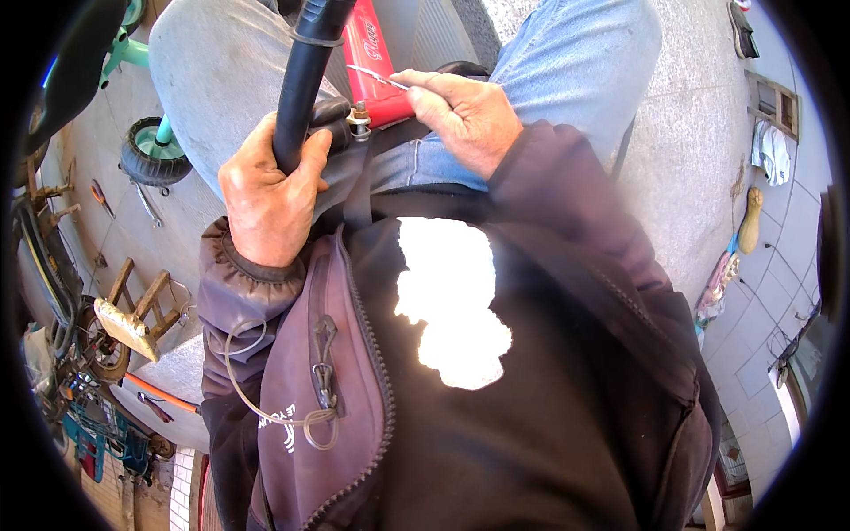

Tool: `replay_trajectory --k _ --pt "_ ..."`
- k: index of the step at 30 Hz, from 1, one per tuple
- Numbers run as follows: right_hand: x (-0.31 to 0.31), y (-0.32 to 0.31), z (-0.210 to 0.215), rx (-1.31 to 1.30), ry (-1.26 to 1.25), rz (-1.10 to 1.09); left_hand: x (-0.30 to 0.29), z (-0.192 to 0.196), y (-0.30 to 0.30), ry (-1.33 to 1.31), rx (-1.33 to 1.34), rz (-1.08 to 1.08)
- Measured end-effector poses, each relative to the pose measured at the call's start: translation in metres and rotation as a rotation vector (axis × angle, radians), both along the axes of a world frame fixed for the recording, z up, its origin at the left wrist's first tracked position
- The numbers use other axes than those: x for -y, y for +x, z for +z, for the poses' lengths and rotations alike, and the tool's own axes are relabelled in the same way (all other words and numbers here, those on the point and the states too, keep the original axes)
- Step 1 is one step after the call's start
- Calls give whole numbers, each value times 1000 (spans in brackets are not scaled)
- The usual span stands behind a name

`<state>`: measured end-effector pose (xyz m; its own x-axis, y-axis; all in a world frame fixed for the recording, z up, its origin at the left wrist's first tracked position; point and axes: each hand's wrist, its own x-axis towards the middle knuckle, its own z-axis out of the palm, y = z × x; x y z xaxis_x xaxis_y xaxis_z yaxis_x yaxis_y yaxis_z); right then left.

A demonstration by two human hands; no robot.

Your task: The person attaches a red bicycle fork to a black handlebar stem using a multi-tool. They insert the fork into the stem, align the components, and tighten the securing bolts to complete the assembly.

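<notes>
My left hand [273, 190] is wrapped round the lower end of a black tube [310, 75], which slants up between my knees. In my right hand [465, 115], a thin, pointed silver tool [376, 78] is pinched between thumb and fingers. Its tip lies over a red frame part [367, 53] with white lettering; I cannot tell whether it touches. Between my hands, a bolt with a nut [359, 115] stands upright at the red part's near end. A dark rounded piece [329, 112] sits beside that bolt, partly covered by my left hand.
On the floor to my left are a small black-tyred wheel [152, 152], a wrench [146, 203], a screwdriver [102, 196] and a small wooden stool [128, 323]. Bicycles crowd the far left. Along the right wall are a gourd-shaped object [751, 221] and a white cloth [773, 152].
</notes>
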<state>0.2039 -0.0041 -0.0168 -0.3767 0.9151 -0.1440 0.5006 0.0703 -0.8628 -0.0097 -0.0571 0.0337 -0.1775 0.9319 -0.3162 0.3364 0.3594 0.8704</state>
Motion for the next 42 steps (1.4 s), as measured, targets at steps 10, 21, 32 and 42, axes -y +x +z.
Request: replay_trajectory --k 10,21,32,42 --pt "14 -10 37 244 282 138 0 0 0 25 4 -12" --pt "13 -20 57 377 358 266 1 -2 0 16 1 -6" --pt "5 -29 68 513 329 329 0 0 0 19 -45 -30" --pt "16 -45 75 534 353 346 1 -8 -4 97 -89 -50"
